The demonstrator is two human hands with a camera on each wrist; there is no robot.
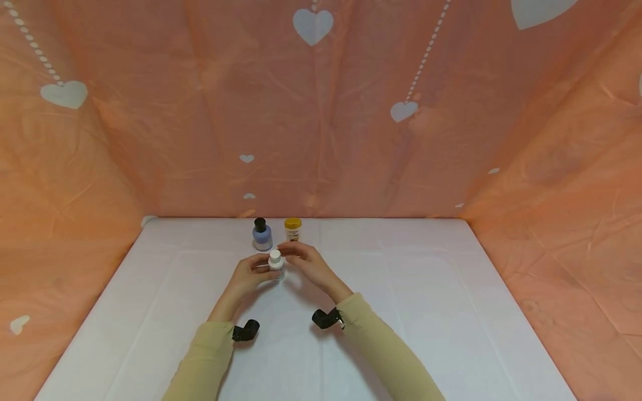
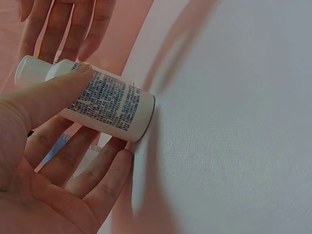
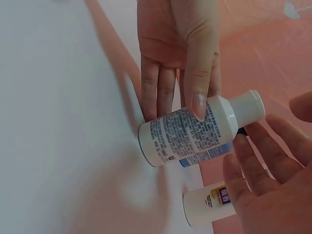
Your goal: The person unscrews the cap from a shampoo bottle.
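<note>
A small white bottle [image 1: 277, 272] with a white cap stands nearly upright at the table's middle. Dense dark print covers the bottle's label [image 2: 105, 100] in the left wrist view. My left hand [image 1: 247, 277] grips the bottle from the left, its thumb across the label and its fingers behind. On the other side my right hand [image 1: 312, 268] holds nothing, fingers loosely bent beside the cap. In the right wrist view, that hand's fingers [image 3: 248, 161] reach close to the bottle's shoulder.
Behind the hands stand a blue bottle [image 1: 262, 238] with a black cap and a white jar [image 1: 293, 229] with a yellow lid, partly hidden by my right hand. A white cloth [image 1: 401, 312] covers the table. Orange curtains [image 1: 321, 139] with hearts surround its back and sides.
</note>
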